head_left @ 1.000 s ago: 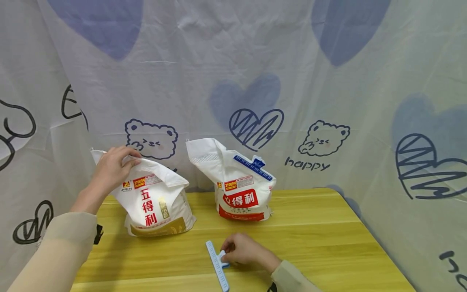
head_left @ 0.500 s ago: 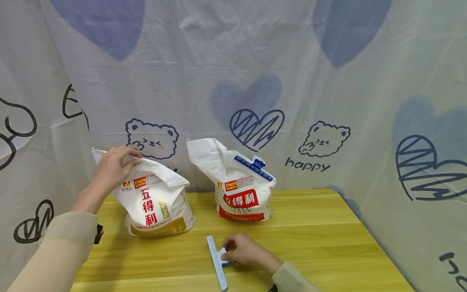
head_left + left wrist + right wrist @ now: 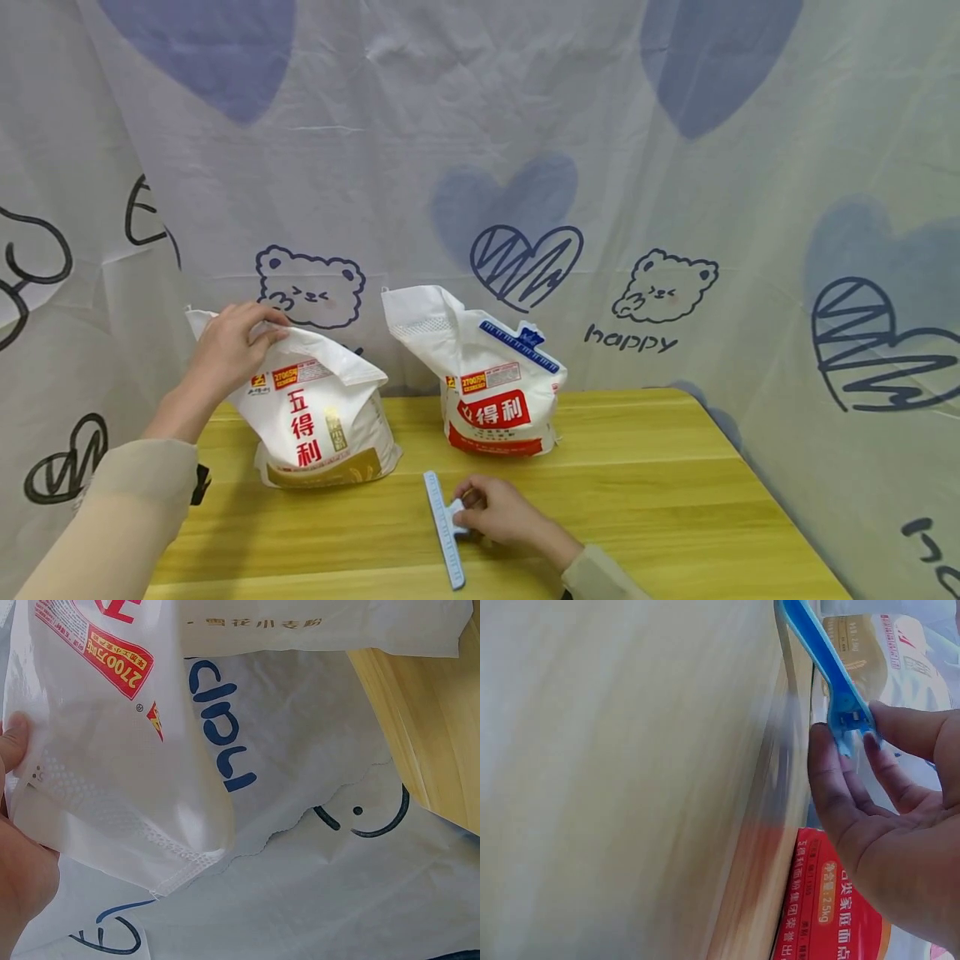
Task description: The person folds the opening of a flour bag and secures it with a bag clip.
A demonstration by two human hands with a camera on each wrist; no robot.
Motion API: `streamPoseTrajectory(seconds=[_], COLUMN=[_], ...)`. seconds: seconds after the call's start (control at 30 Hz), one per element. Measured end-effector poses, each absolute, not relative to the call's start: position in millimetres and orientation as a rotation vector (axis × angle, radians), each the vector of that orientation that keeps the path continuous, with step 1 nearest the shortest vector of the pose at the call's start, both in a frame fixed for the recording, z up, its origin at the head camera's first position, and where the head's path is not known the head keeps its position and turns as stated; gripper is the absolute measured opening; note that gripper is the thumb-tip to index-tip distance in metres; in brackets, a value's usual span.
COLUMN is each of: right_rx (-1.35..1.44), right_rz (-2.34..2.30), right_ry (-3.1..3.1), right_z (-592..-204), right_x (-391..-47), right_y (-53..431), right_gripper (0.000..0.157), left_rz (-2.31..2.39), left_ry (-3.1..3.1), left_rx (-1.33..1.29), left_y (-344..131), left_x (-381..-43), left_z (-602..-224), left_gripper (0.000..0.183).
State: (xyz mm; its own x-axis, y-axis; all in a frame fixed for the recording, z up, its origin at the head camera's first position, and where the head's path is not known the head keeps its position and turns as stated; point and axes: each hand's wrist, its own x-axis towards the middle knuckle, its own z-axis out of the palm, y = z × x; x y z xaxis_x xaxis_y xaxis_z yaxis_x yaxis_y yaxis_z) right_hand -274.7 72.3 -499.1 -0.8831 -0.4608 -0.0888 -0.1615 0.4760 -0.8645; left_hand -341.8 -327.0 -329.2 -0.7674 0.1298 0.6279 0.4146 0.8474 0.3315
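My left hand (image 3: 234, 340) grips the folded top edge of a white flour bag (image 3: 341, 425) with red lettering and a gold base. In the left wrist view, the thumb lies on the near face of that bag (image 3: 112, 772), and the other fingers are mostly hidden. Low over the table's front, my right hand (image 3: 501, 510) pinches the handle of a light blue bag clip (image 3: 444, 533). The right wrist view shows the clip (image 3: 821, 656) between thumb and fingertips. Its long bar points away from the hand, and the clip is apart from both bags.
A second flour bag (image 3: 495, 410), with a red label, stands right of the first, its top slanting left. A dark blue bag clip (image 3: 519, 344) sits across its upper right edge. Behind the wooden table (image 3: 637, 483) hangs a printed curtain (image 3: 420, 208).
The right hand and the light blue clip have shifted slightly away from the table's front edge. My left hand keeps its hold on the bag top; both bags stand unmoved.
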Motion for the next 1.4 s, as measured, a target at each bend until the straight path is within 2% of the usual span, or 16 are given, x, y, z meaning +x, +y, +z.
streamPoseTrajectory(seconds=[0.27,0.47,0.77,1.4], right_rx=[-0.515,-0.496,-0.484,-0.676], right_rz=[-1.518,-1.624,-1.691,-1.926], right_ry=[2.353,2.3,2.366,2.47], right_z=[-497,-495,-487,-444], right_x=[-271,-271,-270,-273], right_y=[71,69,67,54], right_gripper=[0.033,0.039,0.034,0.034], left_rz=[-0.623,-0.623,-0.627,-0.629], left_ry=[-2.412,-2.408,-2.406,-2.417], left_rx=[-0.389,-0.392,-0.398,-0.388], left_y=[-328,-329,-329,-326], left_x=[-339,-339,-339,-337], left_z=[-330,-331,-333,-329], left_gripper=[0.009,0.009,0.009,0.01])
